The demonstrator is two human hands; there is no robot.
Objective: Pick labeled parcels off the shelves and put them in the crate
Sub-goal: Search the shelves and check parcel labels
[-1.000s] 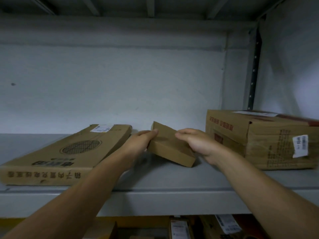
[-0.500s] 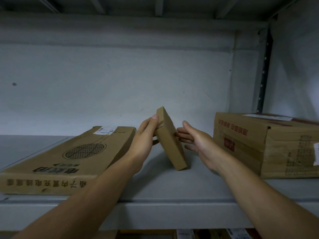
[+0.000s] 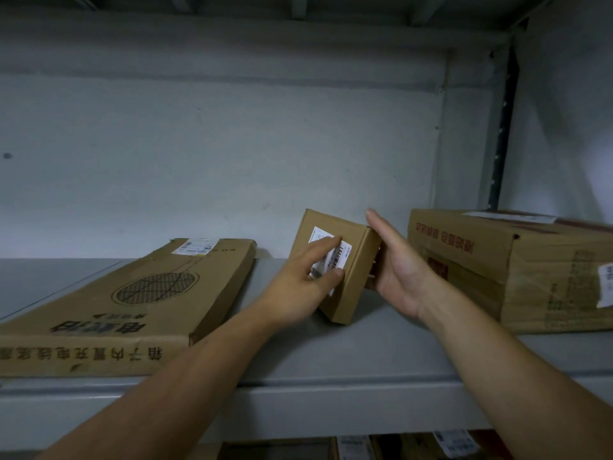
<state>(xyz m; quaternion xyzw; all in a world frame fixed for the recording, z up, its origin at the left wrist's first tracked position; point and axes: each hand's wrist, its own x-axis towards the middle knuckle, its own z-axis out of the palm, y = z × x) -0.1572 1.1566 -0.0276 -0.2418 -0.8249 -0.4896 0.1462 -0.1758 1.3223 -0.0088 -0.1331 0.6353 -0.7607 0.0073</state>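
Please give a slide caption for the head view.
Left hand presses and right hand grips a small labeled parcel tilted on the gray shelf.

Small parcel (image 3: pixel 352 280): brown cardboard, matt, smooth-faced. Label (image 3: pixel 342 256) stuck on it: white paper, black barcode printed. Flat box (image 3: pixel 132 293): same matt cardboard, black ink printed, top creased. Large box (image 3: pixel 491 260): matt cardboard, red print, clear glossy tape seen on front. Shelf (image 3: pixel 331 360): grey painted metal, smooth, dull. Back wall (image 3: pixel 232 144): grey paint, matt, scuffed. Upright (image 3: pixel 501 127): dark perforated metal.
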